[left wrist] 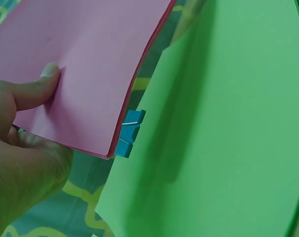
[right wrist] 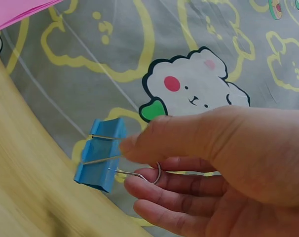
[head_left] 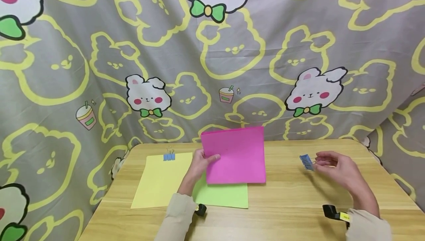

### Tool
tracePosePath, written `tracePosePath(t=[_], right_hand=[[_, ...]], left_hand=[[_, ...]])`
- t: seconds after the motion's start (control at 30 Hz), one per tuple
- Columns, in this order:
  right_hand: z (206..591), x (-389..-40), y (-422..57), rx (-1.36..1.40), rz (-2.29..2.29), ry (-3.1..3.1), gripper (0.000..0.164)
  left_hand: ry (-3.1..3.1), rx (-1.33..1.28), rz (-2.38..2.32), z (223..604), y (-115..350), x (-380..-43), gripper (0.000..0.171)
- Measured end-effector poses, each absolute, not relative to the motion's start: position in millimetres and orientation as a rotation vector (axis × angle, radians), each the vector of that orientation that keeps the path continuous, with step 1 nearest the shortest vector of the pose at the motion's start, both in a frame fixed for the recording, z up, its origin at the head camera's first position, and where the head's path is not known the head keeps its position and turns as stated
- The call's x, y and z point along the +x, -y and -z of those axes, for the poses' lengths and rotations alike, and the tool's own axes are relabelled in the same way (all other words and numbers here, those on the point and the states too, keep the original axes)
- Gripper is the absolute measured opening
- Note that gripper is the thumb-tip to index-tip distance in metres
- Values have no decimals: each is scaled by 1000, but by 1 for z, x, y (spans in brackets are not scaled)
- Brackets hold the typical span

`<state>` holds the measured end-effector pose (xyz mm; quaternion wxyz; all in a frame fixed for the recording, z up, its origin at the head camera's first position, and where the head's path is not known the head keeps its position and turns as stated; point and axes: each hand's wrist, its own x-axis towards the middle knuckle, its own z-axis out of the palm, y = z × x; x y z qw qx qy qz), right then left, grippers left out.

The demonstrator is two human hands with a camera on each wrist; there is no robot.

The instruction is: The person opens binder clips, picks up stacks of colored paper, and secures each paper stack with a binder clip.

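Note:
My left hand holds a stack of pink paper by its left side, thumb on the front, tilted up over a green paper. In the left wrist view a blue binder clip shows at the green paper's edge, partly behind the pink stack. My right hand, raised above the right part of the table, pinches another blue binder clip by its wire handles. In the right wrist view the thumb presses one handle and the fingers lie behind the other; this clip's body is apart from any paper.
A yellow paper lies on the left of the wooden table, with a blue binder clip at its top edge. Behind the table hangs a grey patterned cloth. Small black cameras are strapped to both wrists.

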<state>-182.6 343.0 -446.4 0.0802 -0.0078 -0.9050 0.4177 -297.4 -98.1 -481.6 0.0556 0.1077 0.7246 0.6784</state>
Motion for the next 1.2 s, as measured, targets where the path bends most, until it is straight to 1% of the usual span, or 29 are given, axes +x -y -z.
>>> tracePosePath(t=[0.43,0.7,0.9,1.2], right_hand=[[452,-185,-340,-74,-1313,2777,67],[451,-188,-337,-79,-1258,2824,65],[448,-191,-327,-81,-1341,2755,67],[447,-196,-316,-15,-1385,2703,59]], left_hand=[[-2173,313,-2028,482,101,-295,29],[-2179,305,-2030,481,100,-295,29],[-2210,315,-2014,481,100,-293,29],[-2196,329,-2019,480,98,-292,28]])
